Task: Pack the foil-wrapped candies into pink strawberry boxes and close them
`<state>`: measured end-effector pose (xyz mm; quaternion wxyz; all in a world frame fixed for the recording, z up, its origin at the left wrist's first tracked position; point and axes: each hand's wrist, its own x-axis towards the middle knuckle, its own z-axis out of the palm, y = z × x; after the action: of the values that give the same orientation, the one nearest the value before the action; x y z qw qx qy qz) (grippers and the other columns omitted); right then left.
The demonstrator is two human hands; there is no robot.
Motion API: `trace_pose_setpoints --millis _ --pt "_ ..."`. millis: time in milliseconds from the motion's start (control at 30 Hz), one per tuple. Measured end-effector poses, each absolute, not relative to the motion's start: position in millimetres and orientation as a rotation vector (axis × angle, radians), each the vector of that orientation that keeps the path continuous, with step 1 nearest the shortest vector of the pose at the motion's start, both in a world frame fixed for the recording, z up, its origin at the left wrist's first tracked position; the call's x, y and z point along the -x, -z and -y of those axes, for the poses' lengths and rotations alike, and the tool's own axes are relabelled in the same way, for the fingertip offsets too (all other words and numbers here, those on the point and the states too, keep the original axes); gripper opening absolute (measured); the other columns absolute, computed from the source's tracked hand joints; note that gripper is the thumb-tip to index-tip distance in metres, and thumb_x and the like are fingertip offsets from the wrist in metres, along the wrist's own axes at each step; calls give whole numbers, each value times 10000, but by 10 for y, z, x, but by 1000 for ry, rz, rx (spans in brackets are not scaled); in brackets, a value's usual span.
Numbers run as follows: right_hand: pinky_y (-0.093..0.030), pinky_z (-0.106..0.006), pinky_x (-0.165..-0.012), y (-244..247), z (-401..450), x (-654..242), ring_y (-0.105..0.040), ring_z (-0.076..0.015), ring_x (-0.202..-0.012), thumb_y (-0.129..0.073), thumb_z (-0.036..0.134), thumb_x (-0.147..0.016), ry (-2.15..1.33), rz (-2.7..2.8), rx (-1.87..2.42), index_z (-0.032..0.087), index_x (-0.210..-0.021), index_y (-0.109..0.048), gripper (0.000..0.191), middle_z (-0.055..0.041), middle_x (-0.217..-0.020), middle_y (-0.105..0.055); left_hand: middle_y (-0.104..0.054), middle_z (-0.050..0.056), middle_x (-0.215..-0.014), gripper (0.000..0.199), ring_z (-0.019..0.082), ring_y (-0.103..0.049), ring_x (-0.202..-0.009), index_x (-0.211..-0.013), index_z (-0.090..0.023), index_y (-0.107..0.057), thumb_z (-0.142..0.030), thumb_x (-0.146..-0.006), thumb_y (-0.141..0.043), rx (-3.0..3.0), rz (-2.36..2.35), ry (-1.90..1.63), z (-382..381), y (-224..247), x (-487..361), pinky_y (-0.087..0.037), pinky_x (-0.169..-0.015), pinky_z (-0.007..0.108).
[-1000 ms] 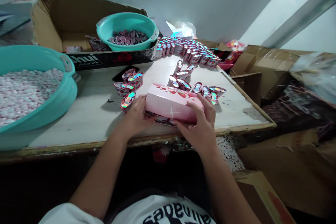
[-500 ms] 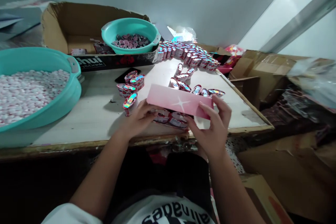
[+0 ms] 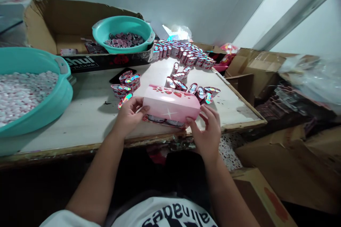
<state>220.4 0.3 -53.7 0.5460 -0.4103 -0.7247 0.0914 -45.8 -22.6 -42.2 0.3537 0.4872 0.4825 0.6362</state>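
Observation:
A pink cardboard box (image 3: 170,104) with strawberry prints and a white star sits at the table's front edge, its top panel curved. Under the panel's near edge, round pink-and-silver pieces (image 3: 154,119) show inside. My left hand (image 3: 130,113) grips the box's left end, thumb on the front of the panel. At the right end my right hand (image 3: 205,124) pinches the panel's lower corner between thumb and fingers. Small shiny printed tubs or rolls (image 3: 179,84) stand just behind the box, and several more (image 3: 125,87) are to its left.
On the left stands a large teal basin (image 3: 66,92) full of small white-pink pieces. A smaller teal basin (image 3: 144,46) of dark round pieces rests on an open cardboard box (image 3: 39,25). Rows of shiny tubs (image 3: 186,53) fill the back. Cartons (image 3: 247,64) stand beyond the table's right edge.
The pink panel has come down and curved over the box, covering more of the round pieces; its strawberry print now shows. My hands have shifted with it, and the view has moved slightly.

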Motion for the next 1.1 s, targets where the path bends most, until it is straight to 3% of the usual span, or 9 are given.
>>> trace_pose_setpoints --millis 133,233,367,567,733,1100 --pt "-605 -447 -889 631 -17 -2227 -695 -228 -965 -744 300 -897 -417 1651 1027 225 -1381 -578 517 -76 -1068 -718 -703 42 -859 380 166 -663 -801 -905 -167 -678 -457 -714 -836 -1337 -1310 -1678 224 427 466 -579 -726 274" --pt "-595 -374 -814 605 -6 -2252 -690 -196 -873 -747 281 -892 -400 1645 1038 231 -1172 -681 292 -40 -994 -722 -691 47 -946 266 159 -660 -869 -912 -170 -697 -390 -786 -776 -1456 -1389 -1712 249 427 484 -577 -755 257" --pt "-562 -314 -729 524 2 -2262 -645 -164 -769 -738 252 -890 -384 1685 1034 222 -982 -678 114 -3 -872 -682 -678 38 -918 244 148 -656 -808 -943 -174 -692 -382 -828 -744 -1520 -1463 -1615 280 459 538 -575 -713 245" --pt "-549 -310 -704 567 -21 -2264 -611 -166 -753 -696 283 -909 -313 1702 1054 214 -943 -615 112 -14 -876 -641 -653 46 -956 291 177 -665 -892 -969 -179 -645 -404 -831 -769 -1707 -1492 -1558 310 516 614 -596 -821 304" --pt "-545 -330 -717 605 -54 -2286 -607 -175 -754 -669 302 -920 -320 1727 1064 223 -953 -566 134 -16 -871 -609 -650 48 -1050 460 198 -675 -952 -1106 -202 -597 -393 -768 -843 -1799 -1457 -1528 319 558 622 -594 -886 344" --pt "-531 -320 -715 607 -99 -2390 -590 -170 -742 -669 343 -919 -384 1810 1058 223 -912 -565 160 -8 -830 -586 -629 44 -965 345 191 -646 -925 -962 -202 -584 -414 -800 -801 -1688 -1446 -1457 319 503 630 -597 -845 344"
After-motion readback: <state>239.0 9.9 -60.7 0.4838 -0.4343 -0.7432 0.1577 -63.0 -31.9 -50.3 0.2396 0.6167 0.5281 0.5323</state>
